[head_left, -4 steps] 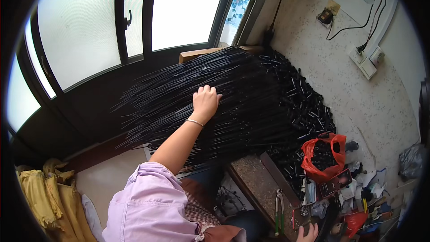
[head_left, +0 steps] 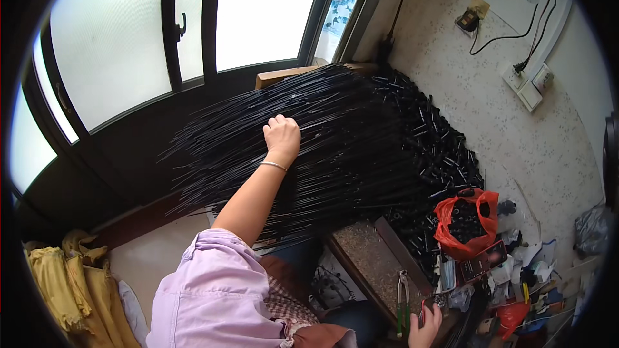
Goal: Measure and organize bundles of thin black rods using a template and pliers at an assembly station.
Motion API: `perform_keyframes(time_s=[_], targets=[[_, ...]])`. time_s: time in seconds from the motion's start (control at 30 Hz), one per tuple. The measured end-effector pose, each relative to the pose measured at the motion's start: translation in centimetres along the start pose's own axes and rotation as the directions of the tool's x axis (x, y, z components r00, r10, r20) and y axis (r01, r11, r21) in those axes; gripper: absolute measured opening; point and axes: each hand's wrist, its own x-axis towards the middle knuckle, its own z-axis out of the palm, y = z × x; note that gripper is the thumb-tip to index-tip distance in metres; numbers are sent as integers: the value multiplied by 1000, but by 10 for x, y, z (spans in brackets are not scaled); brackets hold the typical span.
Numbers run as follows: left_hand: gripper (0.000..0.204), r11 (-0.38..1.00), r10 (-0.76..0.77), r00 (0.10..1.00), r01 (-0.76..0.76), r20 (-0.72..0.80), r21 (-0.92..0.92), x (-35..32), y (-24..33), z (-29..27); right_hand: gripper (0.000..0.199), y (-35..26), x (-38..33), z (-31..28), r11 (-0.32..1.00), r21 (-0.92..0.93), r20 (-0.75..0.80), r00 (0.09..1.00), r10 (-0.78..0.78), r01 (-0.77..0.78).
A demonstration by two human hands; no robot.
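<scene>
My left hand (head_left: 282, 136) is a closed fist over a broad bed of long, thin black rods (head_left: 322, 180). What its fingers pinch, if anything, blends into the dark rods and cannot be made out. At the lower right, my right hand (head_left: 424, 328) is partly in view, thumb and fingers apart, over a small red-edged object (head_left: 423, 312) that it largely covers. Just left of that hand, pliers (head_left: 403, 303) with green handles lie on a worn board (head_left: 364, 254). No grip on the red-edged object is visible.
Short black tubular pieces (head_left: 438, 145) heap up against the wall. A red plastic bag (head_left: 480, 241) of dark parts stands beside a phone (head_left: 485, 261) and clutter. Dark-framed windows (head_left: 267, 16) rise behind; yellowish cloth (head_left: 71, 290) hangs lower left.
My left hand has shifted slightly left and upward over the rods. My right hand has moved left and up, over the red-edged object.
</scene>
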Motion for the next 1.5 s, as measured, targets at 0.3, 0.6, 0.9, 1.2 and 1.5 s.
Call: perform_keyframes(time_s=[0.3,0.6,0.9,1.2,1.5], targets=[[6,994,102,994,-100,-35,49,23,-13,24,29,-74,88,28,914,265,-94,952,-292,307],[13,906,405,914,-400,4,-139,48,-40,20,25,-76,88,33,910,349,-86,974,-208,225],[50,411,-133,989,-7,-67,-912,-19,-276,-40,24,-32,15,51,982,60,-218,962,-162,179],[67,-127,-625,769,66,132,-990,-71,-336,51,25,-45,-4,58,984,-34,-218,960,-175,172],[67,-141,-308,921,203,238,-969,-4,-253,20,22,-99,41,38,979,104,-199,968,-152,175]])
